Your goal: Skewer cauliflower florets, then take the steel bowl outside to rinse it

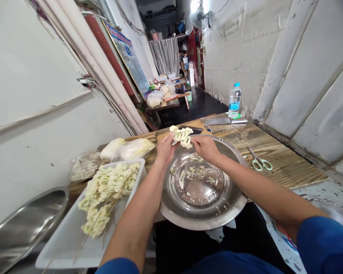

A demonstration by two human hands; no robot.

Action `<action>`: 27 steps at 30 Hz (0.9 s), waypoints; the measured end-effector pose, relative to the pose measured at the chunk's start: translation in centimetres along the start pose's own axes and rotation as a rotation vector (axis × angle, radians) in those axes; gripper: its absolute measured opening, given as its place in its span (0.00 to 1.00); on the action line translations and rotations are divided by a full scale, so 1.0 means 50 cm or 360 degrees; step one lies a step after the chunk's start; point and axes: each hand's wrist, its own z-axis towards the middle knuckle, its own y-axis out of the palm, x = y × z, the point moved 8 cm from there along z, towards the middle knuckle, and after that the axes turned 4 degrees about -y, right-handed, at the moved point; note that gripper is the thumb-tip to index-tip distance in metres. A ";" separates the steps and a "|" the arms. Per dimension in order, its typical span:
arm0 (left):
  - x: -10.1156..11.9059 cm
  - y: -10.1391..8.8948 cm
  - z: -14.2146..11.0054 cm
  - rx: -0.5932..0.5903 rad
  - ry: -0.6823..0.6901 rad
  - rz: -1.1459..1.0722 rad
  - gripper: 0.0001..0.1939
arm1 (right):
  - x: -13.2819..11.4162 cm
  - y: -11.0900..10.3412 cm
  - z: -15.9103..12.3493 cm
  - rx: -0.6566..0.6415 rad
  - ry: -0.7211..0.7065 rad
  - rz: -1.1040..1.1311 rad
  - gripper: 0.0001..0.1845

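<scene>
Several pale cauliflower florets (181, 134) are held in a row above the far side of a wide steel basin (205, 222). My left hand (165, 148) is closed on their left end. From the right, my right hand (205, 147) pinches at the lower right floret. Whether a stick runs through the florets is hidden. Small cauliflower crumbs (196, 171) lie in the basin. To the left, a white plastic tray (58, 239) holds a pile of cauliflower (108, 186) with thin wooden skewers (98, 219) sticking out toward me.
A cleaver (218, 121), a water bottle (234, 101) and green-handled scissors (261, 163) are on the wooden table (288, 167). Behind the basin is a cutting board (196, 125). Bagged vegetables (128, 148) sit behind the tray; another steel bowl (25, 224) is at far left.
</scene>
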 end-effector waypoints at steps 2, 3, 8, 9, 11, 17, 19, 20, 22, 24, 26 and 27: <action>0.000 -0.004 0.001 0.0040 -0.0015 0.0171 0.18 | 0.002 -0.007 0.003 0.0031 0.0015 0.0008 0.15; 0.004 -0.007 0.001 0.0054 -0.0005 0.0416 0.20 | 0.006 -0.013 0.004 0.0063 0.0041 0.0001 0.15; -0.008 -0.021 -0.001 -0.0150 -0.0073 0.2023 0.10 | 0.045 -0.047 0.008 0.0231 0.0311 -0.0116 0.15; -0.021 -0.026 -0.004 -0.0232 -0.0130 0.2142 0.04 | 0.051 -0.050 0.008 0.0226 0.0354 -0.0138 0.15; -0.054 -0.029 -0.012 -0.0389 -0.0245 0.2279 0.08 | 0.057 -0.052 0.009 0.0195 0.0414 -0.0172 0.14; -0.154 0.029 -0.067 -0.0918 -0.0387 0.2298 0.07 | 0.051 -0.041 0.008 0.0068 0.0478 -0.0243 0.15; -0.168 0.050 -0.077 -0.0988 -0.0331 0.2217 0.08 | 0.051 -0.035 0.008 0.0013 0.0485 -0.0278 0.15; -0.173 0.056 -0.078 -0.1006 -0.0310 0.2177 0.08 | 0.052 -0.032 0.007 -0.0009 0.0490 -0.0290 0.15; -0.181 0.058 -0.077 -0.1030 -0.0305 0.2091 0.10 | 0.056 -0.027 0.006 -0.0041 0.0506 -0.0302 0.15; -0.188 0.048 -0.073 -0.1043 -0.0346 0.1983 0.12 | 0.060 -0.024 0.005 -0.0057 0.0526 -0.0299 0.15; -0.189 0.032 -0.066 -0.1019 -0.0403 0.1848 0.12 | 0.064 -0.023 0.005 -0.0061 0.0548 -0.0288 0.16; -0.187 0.023 -0.062 -0.0987 -0.0432 0.1772 0.11 | 0.066 -0.023 0.004 -0.0060 0.0556 -0.0281 0.16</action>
